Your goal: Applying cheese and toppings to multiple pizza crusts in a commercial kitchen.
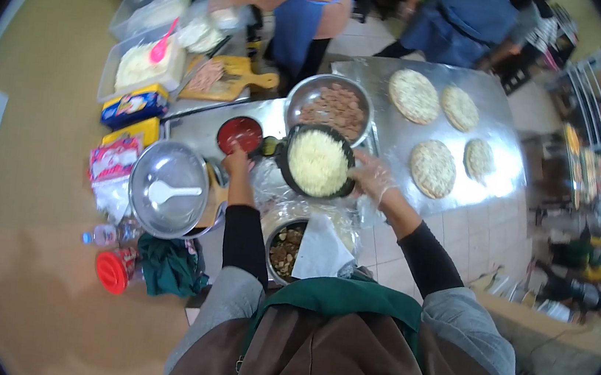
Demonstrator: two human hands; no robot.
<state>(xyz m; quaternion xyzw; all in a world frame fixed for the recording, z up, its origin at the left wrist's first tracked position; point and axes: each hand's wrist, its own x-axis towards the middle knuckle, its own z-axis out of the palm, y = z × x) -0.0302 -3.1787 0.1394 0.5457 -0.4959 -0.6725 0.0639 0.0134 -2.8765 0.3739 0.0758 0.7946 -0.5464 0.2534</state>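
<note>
My right hand (373, 177), in a clear plastic glove, grips the right rim of a dark round pan (317, 163) heaped with pale shredded cheese. The pan overlaps the near rim of a steel bowl (295, 95) of sliced sausage. My left hand (238, 159) is at the near edge of a bowl of red sauce (240, 132); whether its fingers grip the bowl or something in it is unclear. Below the pan lie clear plastic wrap (320, 212) and a pot (283, 249) of brown chunky food, partly covered by a white sheet (321, 251).
Topped round pizza bases (414, 96) lie on the steel table (478, 191) at right. Left stand a steel bowl with a white spoon (174, 194), a cheese tub (145, 64) and a wooden board (243, 78). Two people in blue aprons (296, 26) work beyond the table.
</note>
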